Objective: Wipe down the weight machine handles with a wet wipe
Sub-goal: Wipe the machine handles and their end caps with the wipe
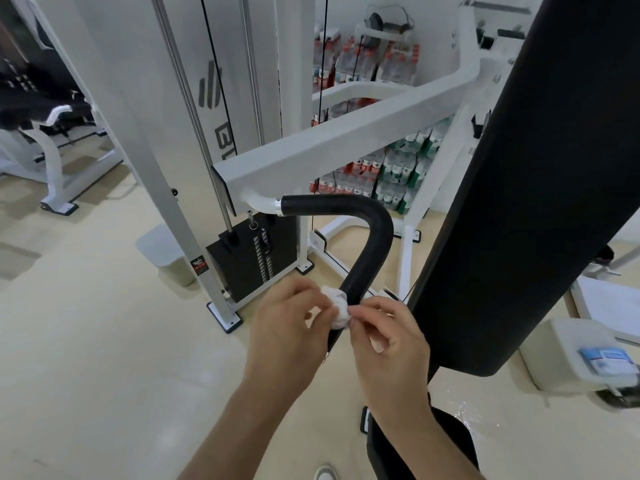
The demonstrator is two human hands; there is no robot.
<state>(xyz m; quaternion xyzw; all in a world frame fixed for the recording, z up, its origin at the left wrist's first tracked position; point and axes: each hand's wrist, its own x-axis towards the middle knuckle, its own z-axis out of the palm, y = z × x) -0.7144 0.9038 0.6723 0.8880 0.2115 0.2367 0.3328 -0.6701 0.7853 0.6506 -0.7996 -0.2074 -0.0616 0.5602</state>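
Note:
A black padded handle (375,233) bends out of the white machine arm (311,150) and runs down toward me. A crumpled white wet wipe (337,306) is bunched around its lower end. My left hand (287,327) pinches the wipe from the left, and my right hand (388,334) pinches it from the right. Both hands close around the handle's lower end, which is partly hidden behind them.
A tall black back pad (526,188) stands close on the right. The black weight stack (252,258) sits behind the handle in a white frame (166,161). Packs of water bottles (391,168) line the far wall. A wipe packet (607,358) lies on a white box at right.

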